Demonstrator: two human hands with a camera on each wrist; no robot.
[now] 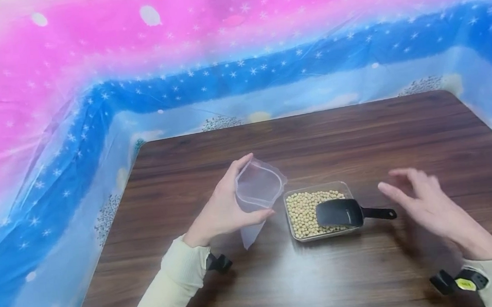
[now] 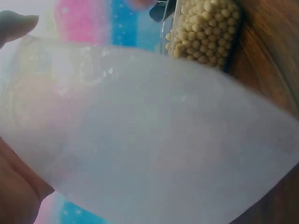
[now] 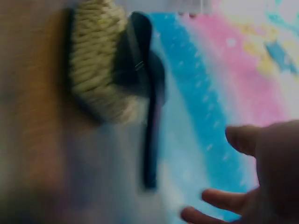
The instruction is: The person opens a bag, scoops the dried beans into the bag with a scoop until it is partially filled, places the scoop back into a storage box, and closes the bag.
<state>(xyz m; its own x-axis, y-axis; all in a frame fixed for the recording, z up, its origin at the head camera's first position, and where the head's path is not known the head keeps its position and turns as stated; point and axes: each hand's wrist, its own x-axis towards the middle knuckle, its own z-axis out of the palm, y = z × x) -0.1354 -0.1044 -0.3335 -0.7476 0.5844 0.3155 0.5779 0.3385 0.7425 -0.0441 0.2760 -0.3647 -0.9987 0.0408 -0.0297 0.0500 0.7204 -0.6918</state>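
My left hand [image 1: 221, 204] holds a translucent plastic bag [image 1: 259, 184] between thumb and fingers, its mouth spread wide. In the left wrist view the bag [image 2: 154, 135] fills most of the picture. To its right on the table stands a clear rectangular container [image 1: 294, 239] full of pale round beans [image 1: 302, 212], which look like soybeans. A black scoop [image 1: 339, 212] lies on the beans, its handle sticking out to the right over the rim. Just beyond the handle's end is my right hand [image 1: 428, 206], fingers apart and holding nothing; the right wrist view is blurred.
A dark wood-grain table [image 1: 298, 144] lies under everything. Behind it and along its sides hangs a pink and blue patterned cloth [image 1: 227, 38]. Each wrist wears a black strapped device [image 1: 457, 281].
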